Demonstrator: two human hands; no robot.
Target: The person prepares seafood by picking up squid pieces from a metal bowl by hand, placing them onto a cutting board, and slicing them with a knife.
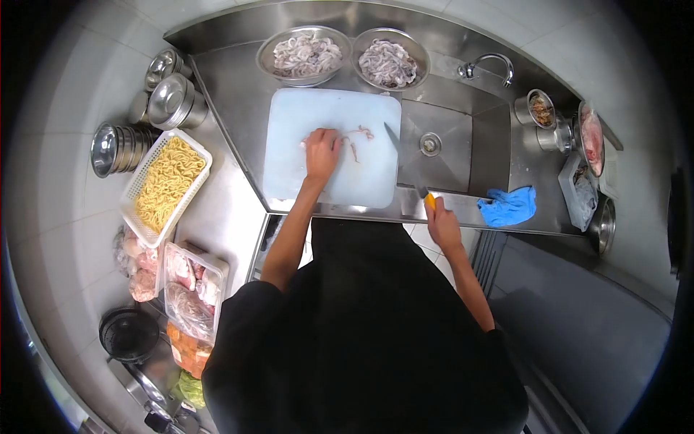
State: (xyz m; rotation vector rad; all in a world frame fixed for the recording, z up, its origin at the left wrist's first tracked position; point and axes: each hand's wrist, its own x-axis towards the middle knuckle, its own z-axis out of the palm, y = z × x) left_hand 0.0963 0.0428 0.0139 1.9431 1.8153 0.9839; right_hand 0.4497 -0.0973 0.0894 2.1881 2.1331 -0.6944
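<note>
Beside left hand (323,153) lie squid strips (354,152).

Beyond the board (361,184), two bowls (305,81) bar the way. To its right, the sink (444,119) leaves room to pass; the tap (468,71) stands off its far right corner, the knife (430,200) off its near right. To its left, bare desk (233,94) gives passage.

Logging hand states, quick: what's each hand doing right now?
Left hand: fingers curled over the cutting board; grip can't be told.
Right hand: closed, holding a yellow-handled knife.
</note>
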